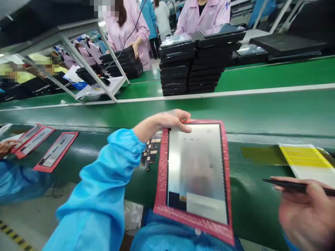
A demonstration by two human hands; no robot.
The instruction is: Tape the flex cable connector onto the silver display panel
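My left hand [175, 120] grips the far edge of a flat display panel [199, 164], thumb on top and fingers curled round the rim. The panel has a mirror-like face, a dark strip and a pale label at its near end, and lies on a pink bubble-wrap sheet [162, 174] that overhangs the table's near edge. Off to the right, my right hand [306, 209] is closed round black tweezers [288, 183] whose tip points left, apart from the panel. Small dark strips with tan patches [149, 153] lie left of the panel, partly behind my sleeve.
Yellow-and-white sheets [309, 157] lie at the right. More panels on pink wrap [57, 150] lie to the left, beside a co-worker's hand [7, 145]. Beyond the white rail [235, 93], stacked black trays [193, 66] stand on a green belt. A metal shelf frame [86, 69] rises at upper left.
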